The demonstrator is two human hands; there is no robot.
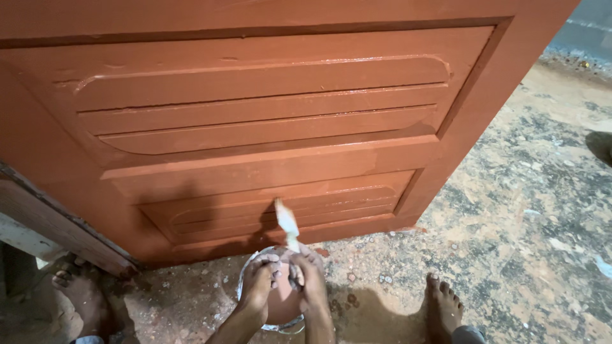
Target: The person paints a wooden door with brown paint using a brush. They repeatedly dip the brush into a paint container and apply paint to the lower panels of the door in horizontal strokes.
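A reddish-brown panelled door (255,114) leans in front of me, its paint wet and glossy in places. Below it, on the floor, sits a small round container (280,306) holding reddish-brown paste. My left hand (257,283) grips the container's rim on the left. My right hand (310,280) is over the container and holds a pale flat scraper (287,224), whose blade points up toward the door's lower panel.
My bare feet rest on the dusty, paint-stained concrete floor, the left foot (80,296) and the right foot (441,306). A wooden plank (57,223) leans at the left under the door. A grey wall base (583,32) shows at the top right.
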